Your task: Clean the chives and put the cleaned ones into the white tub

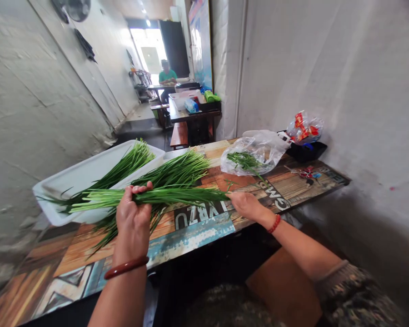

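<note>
From my remote post I look down through the head camera at a patterned wooden desk [204, 229], where both arms reach over the near edge. My left grip [135, 206] is closed around a bundle of long green stalks [182, 195], palm turned up beneath it and thumb curled across. The bundle lies level above the desk, pale ends pointing left, darker leaf ends to the right. There my right grip [246, 205] pinches those leaf ends, fingers curled together, though the back of the hand hides most of the contact from me. A brown-red bangle [126, 268] circles the left wrist, and a red beaded bracelet [275, 224] the right. Just beyond the bundle I see a loose pile of stalks [182, 169] on the desk, and to its left a white tray [75, 169] with more stalks [131, 162] along its right side. Past the right grip sits a clear plastic bag [274, 147] with green scraps [243, 160] on it; farther right are red-handled scissors [306, 172], a black container [306, 152] and a red-printed wrapper [304, 128]. Deep in the room, a person in a green top [167, 76] sits at another desk.
</note>
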### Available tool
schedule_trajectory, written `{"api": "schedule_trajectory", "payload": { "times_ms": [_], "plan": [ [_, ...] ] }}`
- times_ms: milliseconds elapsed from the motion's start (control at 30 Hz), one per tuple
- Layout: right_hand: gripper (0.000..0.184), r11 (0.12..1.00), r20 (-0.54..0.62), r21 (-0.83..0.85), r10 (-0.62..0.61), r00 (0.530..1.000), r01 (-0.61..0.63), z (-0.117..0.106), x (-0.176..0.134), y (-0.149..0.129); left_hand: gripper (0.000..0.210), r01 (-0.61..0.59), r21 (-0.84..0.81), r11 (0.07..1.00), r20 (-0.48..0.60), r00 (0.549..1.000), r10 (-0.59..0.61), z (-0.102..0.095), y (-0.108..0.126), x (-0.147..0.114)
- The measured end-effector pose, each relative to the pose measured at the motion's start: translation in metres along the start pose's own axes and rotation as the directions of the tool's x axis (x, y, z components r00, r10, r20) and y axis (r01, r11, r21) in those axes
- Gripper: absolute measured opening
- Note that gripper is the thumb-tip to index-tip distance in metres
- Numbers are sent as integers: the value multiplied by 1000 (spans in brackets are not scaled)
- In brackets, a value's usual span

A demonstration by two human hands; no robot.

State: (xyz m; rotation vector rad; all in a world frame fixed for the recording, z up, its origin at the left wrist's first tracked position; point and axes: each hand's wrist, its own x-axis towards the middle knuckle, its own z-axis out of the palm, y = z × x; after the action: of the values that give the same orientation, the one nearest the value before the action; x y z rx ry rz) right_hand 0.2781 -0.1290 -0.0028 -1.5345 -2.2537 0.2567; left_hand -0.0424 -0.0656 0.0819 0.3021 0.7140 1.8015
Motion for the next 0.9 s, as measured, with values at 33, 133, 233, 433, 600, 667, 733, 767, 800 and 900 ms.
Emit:
{"api": "schedule_trajectory", "payload": {
  "times_ms": [33,133,233,433,600,667,733,767,800,900],
  "plan": [
    [34,999,-47,15,45,998,-44,3,2,2,33,3,-11,1000,6,1000,-3,0,-1,0],
    [32,965,-215,215,195,957,-149,6,10,11,34,14,-44,999,9,1000,-14,1,-3,-2],
    [32,924,-344,333,307,888,-190,-4,19,17,34,16,-69,998,11,1000,-16,1,-4,-7],
    [38,985,-625,150,164,763,-89,-54,42,10,34,71,-85,994,66,996,-65,-6,-13,-20],
    [42,979,-642,-30,135,755,-200,-76,67,42,32,105,-125,987,114,989,-90,-13,-17,-27],
    [43,965,-539,-110,144,830,-239,-75,70,58,31,107,-134,985,140,986,-88,-17,-15,-27],
    [43,973,-436,-120,129,891,-199,-71,67,65,30,102,-142,985,150,985,-80,-20,-14,-26],
    [39,984,-390,-77,117,914,-159,-68,63,63,29,99,-146,984,149,986,-77,-22,-13,-25],
    [36,993,-342,-6,106,934,-115,-65,58,59,29,98,-151,984,150,986,-75,-24,-12,-24],
    [39,964,-109,263,78,991,-47,-55,44,35,28,109,-169,980,176,981,-79,-28,-11,-22]
  ]
}}
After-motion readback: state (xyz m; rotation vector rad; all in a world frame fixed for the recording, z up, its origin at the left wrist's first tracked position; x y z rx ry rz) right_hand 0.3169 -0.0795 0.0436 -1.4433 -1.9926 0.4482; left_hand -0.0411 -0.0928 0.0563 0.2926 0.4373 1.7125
